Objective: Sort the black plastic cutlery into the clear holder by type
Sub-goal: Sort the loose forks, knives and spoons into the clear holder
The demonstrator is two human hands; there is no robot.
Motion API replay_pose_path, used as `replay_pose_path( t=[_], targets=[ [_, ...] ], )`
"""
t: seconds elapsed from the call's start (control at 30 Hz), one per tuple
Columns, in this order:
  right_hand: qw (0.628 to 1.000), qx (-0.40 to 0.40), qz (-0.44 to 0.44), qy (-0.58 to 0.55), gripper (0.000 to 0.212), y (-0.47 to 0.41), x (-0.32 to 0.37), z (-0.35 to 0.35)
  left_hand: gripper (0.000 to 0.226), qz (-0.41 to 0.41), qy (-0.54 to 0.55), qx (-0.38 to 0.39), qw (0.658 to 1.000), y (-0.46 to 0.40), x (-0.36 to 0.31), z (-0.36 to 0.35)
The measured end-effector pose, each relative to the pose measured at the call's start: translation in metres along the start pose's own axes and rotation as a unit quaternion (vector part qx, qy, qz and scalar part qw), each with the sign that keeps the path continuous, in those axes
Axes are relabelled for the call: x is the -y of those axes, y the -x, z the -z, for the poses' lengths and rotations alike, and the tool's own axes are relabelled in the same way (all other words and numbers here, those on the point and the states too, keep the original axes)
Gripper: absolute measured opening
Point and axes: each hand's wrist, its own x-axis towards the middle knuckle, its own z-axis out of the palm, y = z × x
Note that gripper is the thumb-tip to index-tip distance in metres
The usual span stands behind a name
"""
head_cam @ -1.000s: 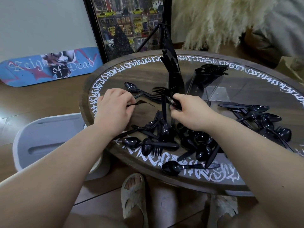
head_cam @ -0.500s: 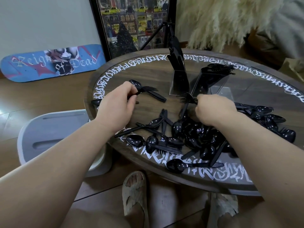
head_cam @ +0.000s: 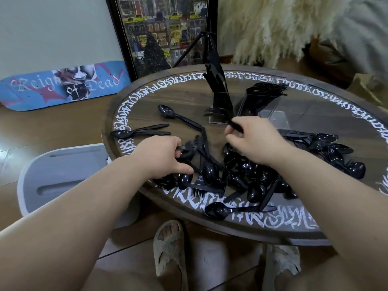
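Observation:
A heap of black plastic cutlery [head_cam: 247, 175] lies on the round dark table [head_cam: 189, 97]. My right hand [head_cam: 252, 139] grips black forks [head_cam: 218, 114] by their handles, tines pointing left, just in front of the clear holder [head_cam: 270, 114]. The holder stands at the table's middle; one compartment holds upright knives [head_cam: 216, 80], another holds forks [head_cam: 266, 89]. My left hand [head_cam: 161, 156] pinches a black fork [head_cam: 193, 143] at the left edge of the heap. Loose spoons [head_cam: 168, 112] lie to the left.
More spoons [head_cam: 340, 152] lie at the right of the table. A grey and white stool [head_cam: 63, 171] stands left of the table. A skateboard deck [head_cam: 63, 85] and a framed picture [head_cam: 163, 32] lean on the wall. My sandalled foot [head_cam: 170, 248] is under the table edge.
My left hand moved from the spoons at the far left down into the heap and took hold of a fork. My right hand stayed near the holder with its forks.

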Motion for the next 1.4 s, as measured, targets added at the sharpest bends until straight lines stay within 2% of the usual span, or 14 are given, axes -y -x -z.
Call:
replay_pose_path(
  t=[0.1, 0.27, 0.5, 0.67, 0.87, 0.93, 1.07, 1.2, 1.3, 1.4],
  targets=[
    [0.994, 0.073, 0.063, -0.047, 0.01, 0.003, 0.015, -0.012, 0.047, 0.014, 0.016, -0.054, 0.998, -0.004, 0.002, -0.002],
    [0.979, 0.17, 0.101, 0.041, 0.017, -0.006, 0.021, -0.036, 0.043, 0.026, 0.029, -0.139, 0.99, -0.003, 0.013, -0.003],
    [0.971, 0.195, 0.103, 0.098, 0.029, -0.017, 0.022, -0.041, 0.032, 0.042, 0.053, -0.125, 0.99, 0.007, 0.032, -0.003],
    [0.975, 0.167, 0.102, 0.105, 0.02, -0.021, 0.013, -0.042, 0.015, 0.039, 0.075, -0.087, 0.993, 0.013, 0.032, -0.005],
    [0.987, 0.078, 0.082, 0.115, 0.006, -0.025, 0.006, -0.049, 0.02, 0.034, 0.102, -0.081, 0.991, 0.012, 0.029, -0.004],
    [0.989, 0.041, 0.071, 0.124, 0.01, -0.026, 0.001, -0.049, 0.022, 0.029, 0.104, -0.085, 0.991, 0.011, 0.028, -0.006],
    [0.99, -0.035, 0.048, 0.129, 0.01, -0.027, -0.007, -0.042, 0.02, 0.022, 0.123, -0.121, 0.985, 0.007, 0.027, -0.006],
    [0.992, -0.103, 0.04, 0.06, 0.008, -0.023, -0.009, -0.025, 0.029, 0.016, 0.108, -0.159, 0.981, 0.003, 0.023, -0.004],
    [0.992, -0.116, 0.041, 0.038, 0.006, -0.014, -0.012, -0.009, 0.034, 0.005, 0.083, -0.179, 0.98, 0.0, 0.016, -0.004],
    [0.99, -0.105, 0.04, 0.091, 0.009, -0.007, -0.019, 0.008, 0.034, -0.002, 0.082, -0.193, 0.978, -0.001, 0.005, -0.003]
  ],
)
